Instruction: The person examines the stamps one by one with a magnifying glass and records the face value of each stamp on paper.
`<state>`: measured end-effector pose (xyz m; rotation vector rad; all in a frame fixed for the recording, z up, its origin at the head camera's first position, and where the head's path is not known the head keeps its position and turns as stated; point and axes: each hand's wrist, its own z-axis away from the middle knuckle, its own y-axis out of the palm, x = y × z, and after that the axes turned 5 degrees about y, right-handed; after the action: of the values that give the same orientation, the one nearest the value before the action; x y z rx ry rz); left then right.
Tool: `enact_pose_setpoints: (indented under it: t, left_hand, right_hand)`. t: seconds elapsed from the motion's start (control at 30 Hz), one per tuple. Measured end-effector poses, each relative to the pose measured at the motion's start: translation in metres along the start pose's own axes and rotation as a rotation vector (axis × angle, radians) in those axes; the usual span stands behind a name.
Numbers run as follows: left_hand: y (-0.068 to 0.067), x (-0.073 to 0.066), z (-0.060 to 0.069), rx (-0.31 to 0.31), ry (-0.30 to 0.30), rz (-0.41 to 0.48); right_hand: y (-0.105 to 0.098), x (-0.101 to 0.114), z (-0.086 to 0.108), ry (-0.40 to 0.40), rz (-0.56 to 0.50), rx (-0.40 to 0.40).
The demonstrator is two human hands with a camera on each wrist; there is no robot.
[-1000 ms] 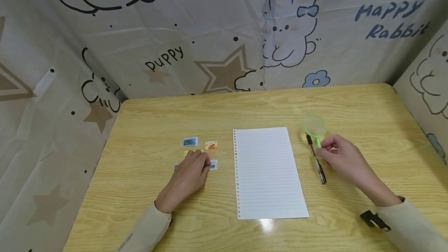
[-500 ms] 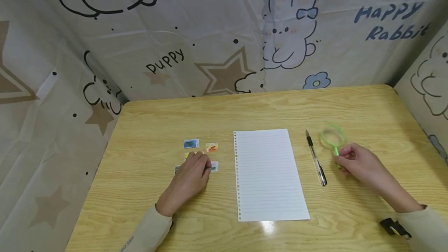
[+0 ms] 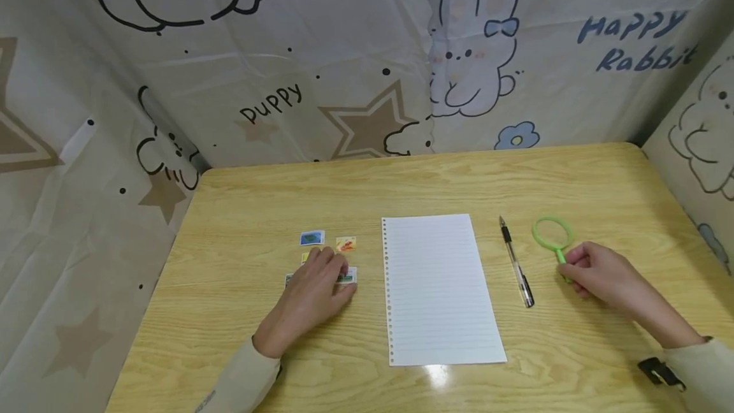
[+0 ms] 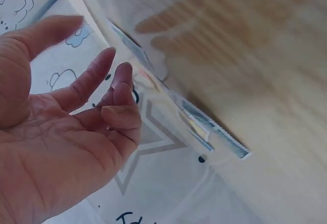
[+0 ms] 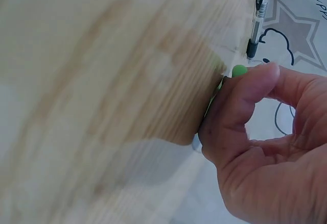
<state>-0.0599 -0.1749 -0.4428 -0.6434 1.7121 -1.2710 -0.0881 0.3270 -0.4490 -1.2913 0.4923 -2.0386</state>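
Between thumb and fingers, my right hand [image 3: 608,276] pinches the handle of a green magnifying glass [image 3: 560,252] at the right of the table. Its round end points away from me, low over or on the wood. In the right wrist view only the green handle end [image 5: 239,70] shows past the fingertips. My left hand [image 3: 309,292] hovers over several small stamps, fingers loosely bent and holding nothing. A blue stamp [image 3: 312,238] and an orange-yellow stamp [image 3: 346,244] lie beyond it. A green-and-white stamp [image 3: 348,275] is partly covered by the fingers, as are others.
A lined sheet of paper [image 3: 441,292] with punched holes lies mid-table. Just right of it is an uncapped black pen [image 3: 516,263], tip pointing away. The wooden table [image 3: 246,209] meets a printed cloth [image 3: 344,30] at the back and sides.
My right hand has moved the magnifying glass rightward and toward me, away from the pen. The left hand stays over the stamps, its thumb now spread outward.
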Motion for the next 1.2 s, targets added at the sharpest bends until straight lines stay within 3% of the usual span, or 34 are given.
enact_pose_setpoints:
  t: [0.13, 0.3, 0.43, 0.63, 0.77, 0.93, 1.07, 1.2]
  left_hand:
    - [-0.002, -0.005, -0.008, 0.059, 0.036, 0.031]
    - [0.002, -0.01, -0.018, 0.139, 0.142, 0.056]
    - [0.006, -0.014, -0.024, 0.167, 0.195, 0.06]
    - [0.008, -0.018, -0.034, 0.184, 0.244, 0.017]
    - [0.007, -0.019, -0.036, 0.209, 0.256, 0.013]
    - [0.01, -0.019, -0.036, 0.249, 0.273, -0.005]
    - [0.01, -0.02, -0.036, 0.242, 0.291, -0.023]
    - [0.011, -0.022, -0.036, 0.243, 0.301, -0.053]
  right_hand:
    - [-0.001, -0.001, 0.0, 0.01, 0.033, 0.01]
    - [-0.001, -0.002, 0.001, -0.012, 0.063, 0.0]
    - [-0.001, -0.004, 0.001, -0.017, 0.104, -0.014]
    - [-0.002, -0.006, 0.005, -0.038, 0.204, -0.1]
    - [0.005, -0.001, 0.009, -0.104, 0.182, -0.179]
    - [0.018, 0.013, 0.01, -0.249, 0.092, -0.26]
    - [0.026, 0.021, 0.008, -0.315, 0.033, -0.21]
    - [0.033, 0.027, 0.003, -0.339, 0.038, -0.123]
